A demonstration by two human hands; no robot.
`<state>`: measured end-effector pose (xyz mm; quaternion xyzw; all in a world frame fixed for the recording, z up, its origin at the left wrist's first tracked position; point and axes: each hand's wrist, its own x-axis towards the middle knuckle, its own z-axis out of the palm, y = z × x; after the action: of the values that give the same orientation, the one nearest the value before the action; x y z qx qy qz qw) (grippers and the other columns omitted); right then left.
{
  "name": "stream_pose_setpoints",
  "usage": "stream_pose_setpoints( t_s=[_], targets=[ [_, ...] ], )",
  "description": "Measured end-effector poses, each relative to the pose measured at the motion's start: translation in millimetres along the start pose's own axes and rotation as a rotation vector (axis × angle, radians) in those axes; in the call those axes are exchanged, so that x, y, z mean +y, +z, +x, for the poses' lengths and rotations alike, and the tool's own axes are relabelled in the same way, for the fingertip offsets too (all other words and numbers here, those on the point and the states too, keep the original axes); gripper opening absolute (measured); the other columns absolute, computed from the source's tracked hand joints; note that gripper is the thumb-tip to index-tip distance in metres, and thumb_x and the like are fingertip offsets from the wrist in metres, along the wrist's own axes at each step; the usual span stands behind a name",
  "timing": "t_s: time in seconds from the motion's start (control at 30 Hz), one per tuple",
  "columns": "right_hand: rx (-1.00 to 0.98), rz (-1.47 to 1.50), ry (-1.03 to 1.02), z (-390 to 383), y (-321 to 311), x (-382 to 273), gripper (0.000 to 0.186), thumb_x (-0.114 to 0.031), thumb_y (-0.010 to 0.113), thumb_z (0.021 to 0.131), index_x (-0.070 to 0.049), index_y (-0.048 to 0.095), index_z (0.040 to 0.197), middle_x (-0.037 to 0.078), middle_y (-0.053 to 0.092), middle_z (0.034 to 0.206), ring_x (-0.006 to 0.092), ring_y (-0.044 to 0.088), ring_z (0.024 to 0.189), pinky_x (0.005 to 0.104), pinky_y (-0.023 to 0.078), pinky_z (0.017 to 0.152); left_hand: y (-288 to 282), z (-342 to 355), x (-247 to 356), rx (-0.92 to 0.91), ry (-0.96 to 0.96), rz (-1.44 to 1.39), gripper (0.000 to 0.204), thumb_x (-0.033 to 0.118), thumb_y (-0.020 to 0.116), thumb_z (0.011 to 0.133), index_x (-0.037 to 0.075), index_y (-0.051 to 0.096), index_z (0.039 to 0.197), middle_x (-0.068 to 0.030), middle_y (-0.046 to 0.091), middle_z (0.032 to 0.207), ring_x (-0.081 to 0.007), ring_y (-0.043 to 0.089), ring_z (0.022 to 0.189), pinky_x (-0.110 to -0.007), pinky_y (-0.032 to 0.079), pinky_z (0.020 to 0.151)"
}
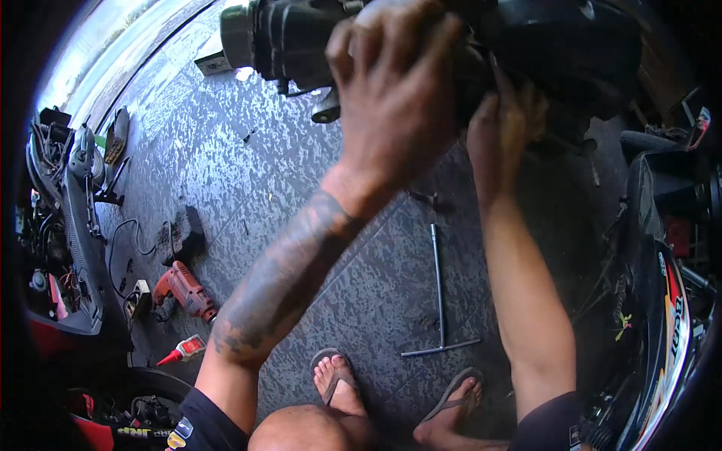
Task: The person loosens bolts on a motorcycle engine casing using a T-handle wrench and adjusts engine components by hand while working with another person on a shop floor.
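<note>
head view: dark machinery (526, 37) lies partly behind the left hand's grip (395, 98).

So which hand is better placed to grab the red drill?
Probably the left hand: the drill lies out on that side. The right hand is farther off and would likely have to reach across.

Lettering runs along the curved, glossy vehicle panel striped white, orange and red (671, 353) at the right edge of the frame. Pale block letters mark the black-and-red bodywork piece (113, 434) at lower left. Print on the small red-and-white, nozzle-tipped plastic bottle (192, 347), left of lower centre, is too small to read.
</note>
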<state>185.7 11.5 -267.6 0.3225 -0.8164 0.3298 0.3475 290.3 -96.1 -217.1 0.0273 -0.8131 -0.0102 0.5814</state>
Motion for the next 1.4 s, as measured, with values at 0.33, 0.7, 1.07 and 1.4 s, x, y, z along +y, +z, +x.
stream_pose_setpoints(
  t_s=[0.33,0.7,1.07,1.4],
  targets=[
    [0.07,0.02,0.031,-0.5,4.8,-10.3,0.037,-0.017,0.048,0.085,-0.008,0.058,0.118,0.024,0.044,0.117,0.0412,0.032,0.118,0.0569,0.02,0.102,-6.9,46.9,-14.2,-0.251,-0.363,-0.336,0.041,0.027,0.058,0.083,-0.001,0.052,0.113,-0.0214,0.063,0.095,-0.0323,0.063,0.089,-0.04,0.048,0.081],
    [0.104,-0.134,-0.002,-0.7,10.6,-7.6,0.034,-0.017,0.053,0.081,-0.008,0.059,0.113,0.023,0.044,0.117,0.0393,0.036,0.115,0.0576,0.024,0.097,0.2,76.0,-14.8,-0.527,-0.158,-0.21,0.061,0.026,0.072,0.074,0.002,0.042,0.122,-0.0185,0.059,0.1,-0.0324,0.059,0.094,-0.043,0.048,0.079],
    [0.196,0.004,-0.102,-1.1,11.0,-0.1,0.037,-0.033,0.063,0.079,-0.011,0.059,0.109,0.017,0.049,0.111,0.0377,0.041,0.112,0.056,0.028,0.093,54.3,-8.7,0.2,0.05,0.307,0.188,0.049,0.019,0.047,0.083,-0.006,0.04,0.125,-0.0204,0.036,0.124,-0.0299,0.036,0.113,-0.046,0.028,0.095],
    [-0.046,-0.121,0.004,4.7,-5.0,-5.8,0.043,-0.038,0.063,0.077,-0.006,0.058,0.106,0.018,0.05,0.112,0.0382,0.042,0.113,0.0553,0.032,0.093,5.7,41.2,51.6,-0.63,-0.009,0.207,0.018,0.013,0.065,0.071,0.007,0.065,0.089,-0.0173,0.057,0.095,-0.0318,0.065,0.077,-0.039,0.054,0.055]
  ],
)
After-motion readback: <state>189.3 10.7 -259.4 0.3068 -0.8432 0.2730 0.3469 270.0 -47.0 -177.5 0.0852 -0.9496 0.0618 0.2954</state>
